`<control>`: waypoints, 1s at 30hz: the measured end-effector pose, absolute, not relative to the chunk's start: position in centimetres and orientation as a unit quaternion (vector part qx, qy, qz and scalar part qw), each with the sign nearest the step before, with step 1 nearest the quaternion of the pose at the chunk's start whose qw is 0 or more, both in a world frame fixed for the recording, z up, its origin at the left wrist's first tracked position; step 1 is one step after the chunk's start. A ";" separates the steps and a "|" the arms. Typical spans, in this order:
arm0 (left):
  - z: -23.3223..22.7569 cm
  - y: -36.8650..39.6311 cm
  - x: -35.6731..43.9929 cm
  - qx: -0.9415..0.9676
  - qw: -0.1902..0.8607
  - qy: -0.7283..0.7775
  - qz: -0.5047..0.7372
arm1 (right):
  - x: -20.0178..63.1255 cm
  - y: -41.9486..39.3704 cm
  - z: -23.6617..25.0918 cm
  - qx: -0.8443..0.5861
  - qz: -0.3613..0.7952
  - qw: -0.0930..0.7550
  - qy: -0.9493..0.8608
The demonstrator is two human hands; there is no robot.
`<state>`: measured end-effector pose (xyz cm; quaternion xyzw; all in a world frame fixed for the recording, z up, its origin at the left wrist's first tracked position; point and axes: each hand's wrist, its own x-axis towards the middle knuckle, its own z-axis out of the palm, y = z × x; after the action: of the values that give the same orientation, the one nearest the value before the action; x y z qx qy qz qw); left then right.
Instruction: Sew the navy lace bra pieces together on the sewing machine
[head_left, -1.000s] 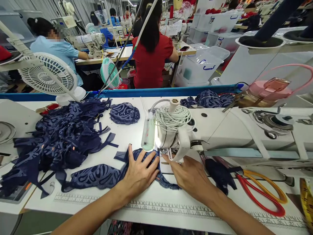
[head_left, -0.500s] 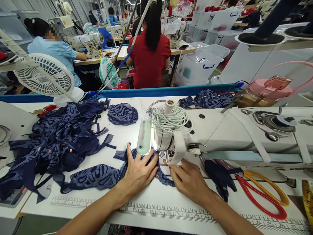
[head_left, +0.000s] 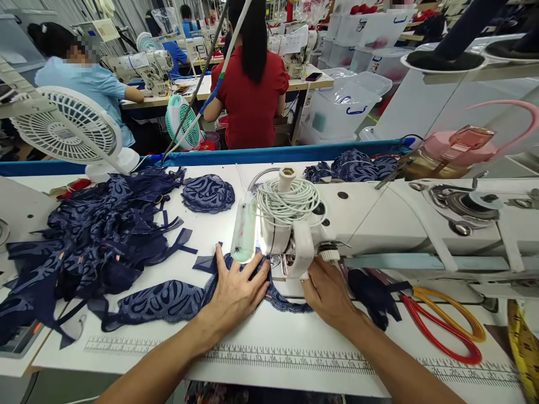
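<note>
My left hand [head_left: 236, 292] lies flat, fingers spread, on a navy lace bra piece [head_left: 168, 300] that runs under the needle end of the white sewing machine [head_left: 379, 224]. My right hand [head_left: 330, 292] rests beside the presser foot, fingertips on the lace edge right of the needle, partly hidden by the machine head. A coil of white cord [head_left: 290, 202] sits on top of the machine head.
A heap of navy lace garments [head_left: 92, 235] lies at left, a single lace cup [head_left: 207, 193] behind it. Red-and-yellow scissors [head_left: 446, 325] lie at right. A white fan [head_left: 67, 126] stands at back left. Other people sew at tables beyond the blue rail.
My right hand has slid up and closer under the machine head. My left hand stays pressed on the lace, shifted slightly left with the view.
</note>
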<state>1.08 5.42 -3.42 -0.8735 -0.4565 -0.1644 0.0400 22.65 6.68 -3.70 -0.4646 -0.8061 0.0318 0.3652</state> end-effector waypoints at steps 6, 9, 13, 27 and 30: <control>-3.1 5.2 1.0 -0.879 0.049 -0.446 -0.159 | 22.5 6.6 -3.2 -0.453 0.051 0.378 -0.806; -3.1 4.9 1.0 -0.880 0.049 -0.445 -0.159 | 22.6 6.4 -3.1 -0.445 0.065 0.390 -0.804; -3.3 4.8 1.1 -0.875 0.040 -0.459 -0.149 | 22.8 6.1 -2.9 -0.431 0.079 0.406 -0.802; -2.5 4.5 0.7 -0.874 0.019 -0.454 -0.173 | 22.8 5.6 -4.5 -0.395 0.046 0.361 -0.843; -2.0 2.5 0.4 -0.885 -0.040 -0.431 -0.173 | 22.6 4.7 -3.7 -0.358 0.050 0.302 -0.882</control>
<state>0.42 2.49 -1.96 -0.8847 -0.4313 -0.1725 -0.0401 22.55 4.75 -3.69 -0.3584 -0.8821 0.0498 0.3017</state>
